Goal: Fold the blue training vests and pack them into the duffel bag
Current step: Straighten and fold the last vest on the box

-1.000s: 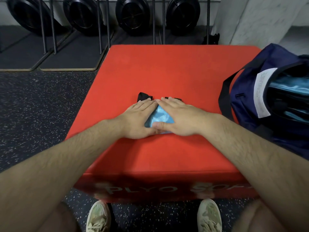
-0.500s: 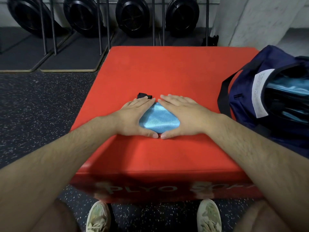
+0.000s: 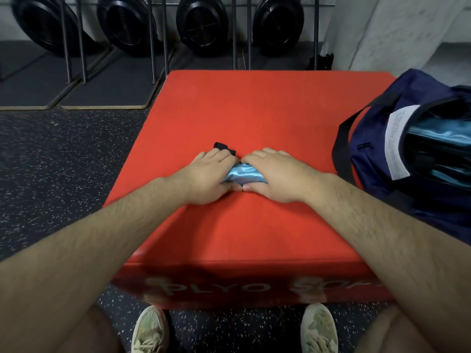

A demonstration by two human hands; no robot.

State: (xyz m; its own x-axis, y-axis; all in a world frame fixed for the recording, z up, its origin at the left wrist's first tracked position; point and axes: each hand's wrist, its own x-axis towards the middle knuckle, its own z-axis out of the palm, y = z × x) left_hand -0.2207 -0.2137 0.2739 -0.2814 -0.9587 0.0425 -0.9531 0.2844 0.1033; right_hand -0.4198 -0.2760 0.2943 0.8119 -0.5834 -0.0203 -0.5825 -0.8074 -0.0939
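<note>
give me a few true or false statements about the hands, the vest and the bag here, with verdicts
1. Both hands are on the folded blue vest. True: the left hand and the right hand close on it from either side.
2. The vest lies on the floor. False: it lies on the red plyo box.
3. The duffel bag stands open at the person's right. True, with light blue fabric visible inside.
4. The duffel bag is red. False: it is navy blue.
5. A black bit of strap shows beyond the left hand's fingers. True.
</note>
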